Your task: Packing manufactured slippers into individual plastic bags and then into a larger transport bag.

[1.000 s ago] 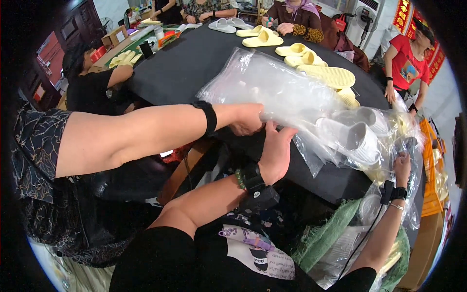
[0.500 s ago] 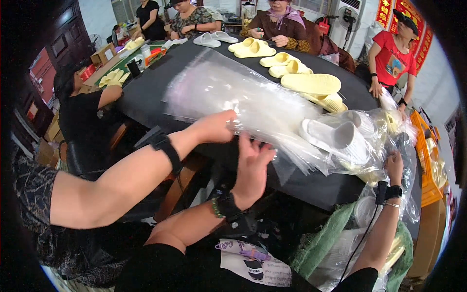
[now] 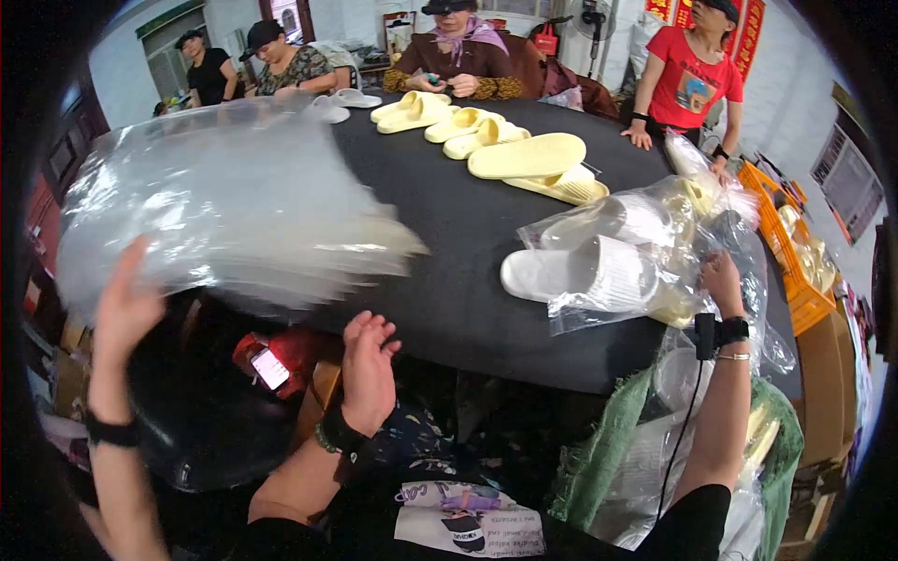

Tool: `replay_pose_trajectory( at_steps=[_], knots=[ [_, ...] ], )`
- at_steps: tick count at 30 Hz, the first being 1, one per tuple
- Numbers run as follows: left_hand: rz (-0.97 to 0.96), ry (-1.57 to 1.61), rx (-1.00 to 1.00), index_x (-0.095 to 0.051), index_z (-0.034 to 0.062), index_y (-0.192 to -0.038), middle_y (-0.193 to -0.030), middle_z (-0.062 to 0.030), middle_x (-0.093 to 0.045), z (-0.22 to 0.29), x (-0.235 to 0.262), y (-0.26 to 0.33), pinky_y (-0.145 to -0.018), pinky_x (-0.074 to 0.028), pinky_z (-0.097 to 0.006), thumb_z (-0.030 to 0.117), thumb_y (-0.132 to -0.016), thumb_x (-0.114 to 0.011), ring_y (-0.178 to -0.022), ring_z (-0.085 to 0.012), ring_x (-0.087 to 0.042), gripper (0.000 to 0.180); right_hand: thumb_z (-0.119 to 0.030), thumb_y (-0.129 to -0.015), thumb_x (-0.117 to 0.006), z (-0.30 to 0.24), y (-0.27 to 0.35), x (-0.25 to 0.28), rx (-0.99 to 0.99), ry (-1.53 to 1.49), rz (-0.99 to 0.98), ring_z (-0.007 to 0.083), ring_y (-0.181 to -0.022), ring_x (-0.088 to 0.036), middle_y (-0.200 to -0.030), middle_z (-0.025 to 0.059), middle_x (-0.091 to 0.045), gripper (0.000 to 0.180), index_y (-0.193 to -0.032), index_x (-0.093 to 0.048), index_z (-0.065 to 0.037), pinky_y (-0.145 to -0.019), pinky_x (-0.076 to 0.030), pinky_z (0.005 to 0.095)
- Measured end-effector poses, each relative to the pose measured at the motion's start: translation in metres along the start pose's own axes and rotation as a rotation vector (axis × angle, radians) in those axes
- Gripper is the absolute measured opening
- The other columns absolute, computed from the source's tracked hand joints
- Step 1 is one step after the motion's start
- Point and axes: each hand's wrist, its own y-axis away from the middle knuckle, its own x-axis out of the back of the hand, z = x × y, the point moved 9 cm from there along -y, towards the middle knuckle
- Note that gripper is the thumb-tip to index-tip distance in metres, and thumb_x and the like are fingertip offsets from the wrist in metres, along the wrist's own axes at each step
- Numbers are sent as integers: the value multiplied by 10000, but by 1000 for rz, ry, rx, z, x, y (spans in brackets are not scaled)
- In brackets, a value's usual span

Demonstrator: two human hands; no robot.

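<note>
My left hand, with a beaded bracelet and black wrist strap, is raised at the table's near edge. Its fingers are loosely spread, holding nothing. On the right, my right hand has its fingers closed on a clear plastic bag at the edge of a bagged pile. Beside it lies a white slipper, toe end out of a clear bag, its strap end covered by plastic. Another white slipper lies behind it in plastic. At left, a co-worker's hand holds a large stack of clear plastic bags, blurred along one edge.
Yellow slippers line the far side of the black table. An orange crate stands at right. A green sack of bagged slippers sits near my right arm. A phone lies below at left. Several people are around the table.
The co-worker has swung the bag stack leftward, off the white slippers. My left hand has come away from the stack, moving left. My right hand stays at the bagged pile; the view has shifted.
</note>
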Motion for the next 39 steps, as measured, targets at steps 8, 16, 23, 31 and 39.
replay_pose_trajectory(
  at_steps=[8,16,23,31,39],
  knots=[
    [-522,-202,400,-408,-5,-1411,-1245,-199,-586,-67,-136,8,-966,-453,-375,419,-1011,-511,-1141,-268,-575,592,-78,-910,-606,-9,12,3,-122,-241,-102,165,-639,-644,-784,103,-670,293,-1173,-519,17,-506,-493,293],
    [-807,-185,650,-558,65,-1204,-1032,-86,-666,-113,-240,-38,-824,-514,-318,323,-987,-595,-942,-181,-642,339,-52,-919,-585,-46,45,2,-277,-551,-286,184,-773,-673,-901,89,-651,371,-1267,-465,-7,-587,-586,327],
    [-663,-147,231,-610,59,-1145,-857,-42,-654,-34,-251,-114,-699,-526,-275,145,-968,-610,-781,-147,-643,197,-80,-935,-533,-93,77,-10,-328,-666,-493,286,-1010,-684,-1199,189,-612,503,-1401,-359,-4,-780,-607,375],
    [-471,-274,-230,-629,23,-1149,-794,1,-620,122,-193,-164,-607,-447,-223,135,-999,-547,-692,-82,-575,204,-67,-933,-559,-213,117,-119,-86,-628,-931,264,-960,-684,-1208,188,-615,622,-1447,-214,-7,-813,-589,358],
    [-373,-527,-25,-544,-2,-1252,-780,-40,-629,99,-62,-163,-586,-445,-241,101,-968,-550,-672,-117,-601,302,-45,-914,-572,-209,147,-197,-24,-257,-1000,224,-672,-704,-804,194,-667,575,-1306,-167,66,-575,-594,309]
  ],
)
